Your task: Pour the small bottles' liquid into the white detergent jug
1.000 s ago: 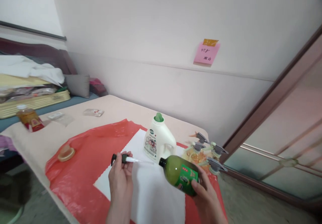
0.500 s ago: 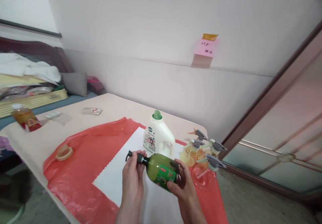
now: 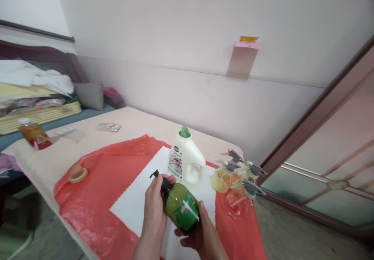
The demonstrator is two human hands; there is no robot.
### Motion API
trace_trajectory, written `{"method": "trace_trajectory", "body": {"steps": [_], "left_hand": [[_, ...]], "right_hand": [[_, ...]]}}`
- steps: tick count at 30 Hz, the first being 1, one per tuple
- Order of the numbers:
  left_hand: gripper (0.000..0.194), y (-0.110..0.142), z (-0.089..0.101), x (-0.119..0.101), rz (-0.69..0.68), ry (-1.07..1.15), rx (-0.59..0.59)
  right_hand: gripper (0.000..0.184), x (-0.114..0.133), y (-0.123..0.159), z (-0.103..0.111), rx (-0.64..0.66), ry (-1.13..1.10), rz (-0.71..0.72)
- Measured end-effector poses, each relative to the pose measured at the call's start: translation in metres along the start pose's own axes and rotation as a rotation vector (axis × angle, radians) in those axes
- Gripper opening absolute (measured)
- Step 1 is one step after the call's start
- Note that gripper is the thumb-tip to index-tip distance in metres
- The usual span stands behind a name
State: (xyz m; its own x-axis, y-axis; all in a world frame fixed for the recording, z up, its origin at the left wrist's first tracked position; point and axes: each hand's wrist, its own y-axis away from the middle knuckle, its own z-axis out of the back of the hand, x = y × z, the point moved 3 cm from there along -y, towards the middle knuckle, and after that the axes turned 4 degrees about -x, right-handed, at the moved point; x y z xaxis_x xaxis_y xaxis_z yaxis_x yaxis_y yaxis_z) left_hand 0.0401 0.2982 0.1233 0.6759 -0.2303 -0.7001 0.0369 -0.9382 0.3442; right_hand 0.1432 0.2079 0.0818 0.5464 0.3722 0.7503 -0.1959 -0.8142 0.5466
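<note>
A green pump bottle (image 3: pixel 181 207) with a black pump head is held tilted above the white sheet (image 3: pixel 128 201), its pump toward the upper left. My left hand (image 3: pixel 157 197) wraps around the black collar and neck. Around the lower right end of the bottle, my right hand (image 3: pixel 201 231) grips its base. Just behind the bottle stands a cream detergent jug (image 3: pixel 185 157), open at the top, with a green spout in its mouth. On the right is a cluster of several clear pump bottles with grey heads, among them a yellow one (image 3: pixel 221 181) and a pinkish one (image 3: pixel 238 204).
Red plastic sheeting (image 3: pixel 90 194) covers part of the table (image 3: pixel 146 122). A tan cap (image 3: pixel 78 173) lies on it at left. Farther left are a brown drink bottle (image 3: pixel 35 134) and clear plastic packets (image 3: pixel 71 134). A framed glass door (image 3: pixel 321 147) stands at right.
The green bottle has tipped, its base dropping lower and its pump end rising. My right hand has moved down with the base. The pink note on the wall has lifted.
</note>
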Motion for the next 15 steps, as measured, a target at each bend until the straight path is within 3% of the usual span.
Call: {"method": "trace_trajectory", "body": {"steps": [2,5,6,7,8,10,12,13,15], "left_hand": [[0.033,-0.001,0.001,0.001,0.004,0.011,-0.014],[0.034,-0.003,0.003,0.002,0.010,0.027,-0.029],[0.034,-0.003,0.002,0.002,0.018,0.026,-0.020],[0.034,-0.002,0.002,0.001,0.029,0.020,-0.003],[0.033,-0.001,0.001,-0.001,0.042,0.008,0.024],[0.033,0.000,-0.001,-0.004,0.053,-0.021,0.084],[0.033,0.001,-0.001,-0.008,0.049,-0.041,0.112],[0.034,0.000,0.001,-0.009,0.046,-0.040,0.104],[0.033,-0.003,0.004,-0.010,0.037,-0.018,0.048]], "right_hand": [[0.074,0.002,0.002,0.004,-0.057,0.089,0.202],[0.098,0.010,0.009,0.006,-0.139,0.217,0.610],[0.103,0.012,0.011,0.006,-0.149,0.253,0.677],[0.101,0.012,0.010,0.005,-0.133,0.269,0.646],[0.094,0.010,0.006,0.005,-0.082,0.251,0.515],[0.089,0.001,-0.001,0.002,0.109,0.112,0.101],[0.100,-0.009,-0.003,-0.002,0.261,-0.034,-0.229],[0.102,-0.012,-0.004,-0.002,0.276,-0.083,-0.276],[0.094,-0.013,-0.006,0.000,0.199,-0.099,-0.109]]}}
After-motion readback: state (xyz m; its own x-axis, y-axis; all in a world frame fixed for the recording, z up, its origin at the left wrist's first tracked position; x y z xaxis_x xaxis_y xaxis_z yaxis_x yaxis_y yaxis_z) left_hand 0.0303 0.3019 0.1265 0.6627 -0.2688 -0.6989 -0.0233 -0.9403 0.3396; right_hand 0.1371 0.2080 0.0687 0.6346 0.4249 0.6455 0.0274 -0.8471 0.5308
